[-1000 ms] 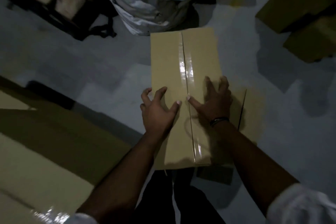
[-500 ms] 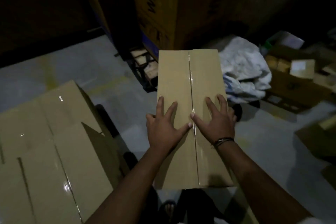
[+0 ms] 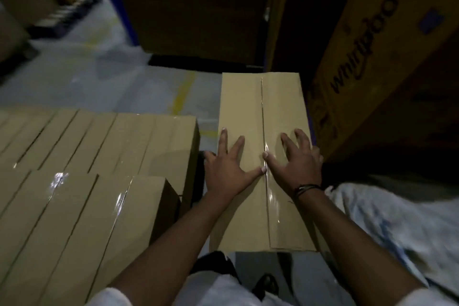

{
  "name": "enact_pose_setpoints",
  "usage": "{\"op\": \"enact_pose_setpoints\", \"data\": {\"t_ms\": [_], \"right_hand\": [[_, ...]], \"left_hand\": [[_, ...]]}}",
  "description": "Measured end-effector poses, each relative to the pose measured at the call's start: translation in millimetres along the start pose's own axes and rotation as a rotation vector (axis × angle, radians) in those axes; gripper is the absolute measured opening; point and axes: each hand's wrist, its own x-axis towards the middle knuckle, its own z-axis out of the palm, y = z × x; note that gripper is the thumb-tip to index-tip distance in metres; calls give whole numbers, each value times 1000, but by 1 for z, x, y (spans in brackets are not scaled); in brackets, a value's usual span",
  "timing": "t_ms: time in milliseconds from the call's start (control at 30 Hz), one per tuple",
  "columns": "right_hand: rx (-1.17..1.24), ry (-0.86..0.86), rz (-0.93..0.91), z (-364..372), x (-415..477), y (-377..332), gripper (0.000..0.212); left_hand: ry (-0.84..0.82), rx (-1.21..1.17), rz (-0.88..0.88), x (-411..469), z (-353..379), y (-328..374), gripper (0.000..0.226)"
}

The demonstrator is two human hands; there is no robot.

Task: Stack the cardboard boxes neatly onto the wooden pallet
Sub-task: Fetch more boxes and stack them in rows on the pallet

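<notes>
Nearest the camera, two bare forearms reach out from white sleeves. The left hand and the right hand lie flat on top of a long tan cardboard box sealed with clear tape. Their fingers are straight and spread, their thumbs almost meet at the taped seam, and the outermost fingers reach the box's two long edges. Neither hand curls round the box; both press down on its lid, probably to keep it level and steady. A dark wristband sits on the right wrist. What carries the box from below cannot be seen.

Just left of the box, across a narrow gap, stand rows of matching tan taped boxes, packed side by side with their tops flush, which suggests this is the stack being built. They hide whatever they stand on, so the wooden pallet cannot be made out. A crumpled white sack lies to the right.

Farther off, the grey concrete floor shows a faded yellow line. A large brown printed carton leans at the right.
</notes>
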Motion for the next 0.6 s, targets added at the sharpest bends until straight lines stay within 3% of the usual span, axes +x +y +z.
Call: {"op": "enact_pose_setpoints", "data": {"t_ms": [300,600], "right_hand": [[24,-150,-310,63,171,-93,76],[-14,-218,-548,137,341,-211,74]], "left_hand": [[128,-57,-326,135,-15,-53,107],[196,-134,-541,292,-44,-110,113]]}}
